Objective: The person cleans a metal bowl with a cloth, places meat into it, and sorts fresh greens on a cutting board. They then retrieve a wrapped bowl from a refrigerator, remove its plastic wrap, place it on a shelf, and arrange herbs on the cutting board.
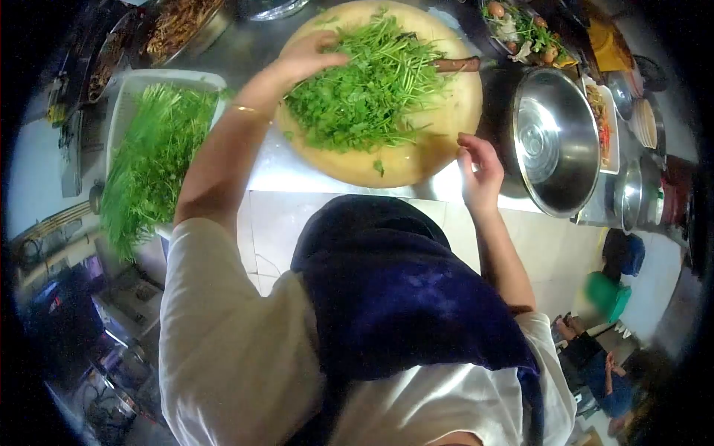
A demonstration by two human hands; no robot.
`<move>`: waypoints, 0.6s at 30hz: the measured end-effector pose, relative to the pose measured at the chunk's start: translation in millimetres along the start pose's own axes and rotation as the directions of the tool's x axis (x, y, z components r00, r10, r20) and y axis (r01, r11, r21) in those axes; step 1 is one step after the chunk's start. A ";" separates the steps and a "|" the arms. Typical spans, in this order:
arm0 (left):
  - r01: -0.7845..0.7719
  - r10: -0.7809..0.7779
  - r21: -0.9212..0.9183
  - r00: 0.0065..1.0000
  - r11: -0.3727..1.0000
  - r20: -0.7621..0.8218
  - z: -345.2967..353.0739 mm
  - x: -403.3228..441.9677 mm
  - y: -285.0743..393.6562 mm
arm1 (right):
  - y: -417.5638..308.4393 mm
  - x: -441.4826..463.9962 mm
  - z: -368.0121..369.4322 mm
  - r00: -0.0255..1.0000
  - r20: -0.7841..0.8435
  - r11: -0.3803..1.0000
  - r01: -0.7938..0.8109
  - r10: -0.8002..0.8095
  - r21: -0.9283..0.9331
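Note:
A heap of cut leafy herbs that look like cilantro lies on a round, pale yellow chopping board. My left hand is at the heap's upper left edge, fingers apart, with nothing visible in its grasp. Beside the board's lower right rim, my right hand hovers with loosely bent fingers and holds nothing I can see. A brown wooden handle sticks out from the heap on the right; the part it belongs to is hidden under the greens.
On the left, a white basket holds long feathery greens that hang over its front. A steel bowl stands right of the board. Beyond are a white tray of food and a bowl of vegetables. Another person is at lower right.

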State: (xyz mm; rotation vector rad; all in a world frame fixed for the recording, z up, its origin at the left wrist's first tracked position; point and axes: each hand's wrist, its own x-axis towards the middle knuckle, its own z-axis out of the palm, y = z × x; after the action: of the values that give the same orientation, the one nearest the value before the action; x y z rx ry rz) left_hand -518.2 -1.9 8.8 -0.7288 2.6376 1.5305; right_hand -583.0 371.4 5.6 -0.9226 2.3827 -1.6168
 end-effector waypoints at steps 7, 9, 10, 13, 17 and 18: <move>-0.190 0.532 0.726 0.800 0.661 -0.276 55.6 -92.7 41.8 | -15.6 41.3 58.1 0.929 0.173 0.901 0.362 -0.328 -0.238; -0.154 0.455 0.714 0.854 0.683 -0.251 76.0 -104.4 34.8 | -7.2 52.6 74.9 0.896 0.274 0.805 0.437 -0.350 -0.400; -0.117 0.397 0.688 0.879 0.716 -0.264 81.1 -104.5 25.8 | -2.4 58.1 82.0 0.877 0.322 0.740 0.476 -0.357 -0.476; -0.038 0.252 0.630 0.934 0.776 -0.254 67.7 -97.7 2.7 | 20.0 61.3 70.8 0.855 0.261 0.759 0.518 -0.448 -0.396; -0.090 0.233 0.532 0.950 0.842 -0.209 47.4 -89.4 -14.3 | -3.5 64.5 42.7 0.833 0.167 0.762 0.551 -0.528 -0.340; -0.120 0.246 0.496 0.949 0.860 -0.197 42.0 -87.1 -16.4 | -13.0 67.2 46.6 0.826 0.131 0.762 0.557 -0.548 -0.330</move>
State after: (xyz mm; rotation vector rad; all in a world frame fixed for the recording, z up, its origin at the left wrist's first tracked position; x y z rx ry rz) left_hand -443.4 59.7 -6.4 -0.6796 3.1671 0.7685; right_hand -612.4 294.3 12.9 -1.8579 2.5825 -1.2946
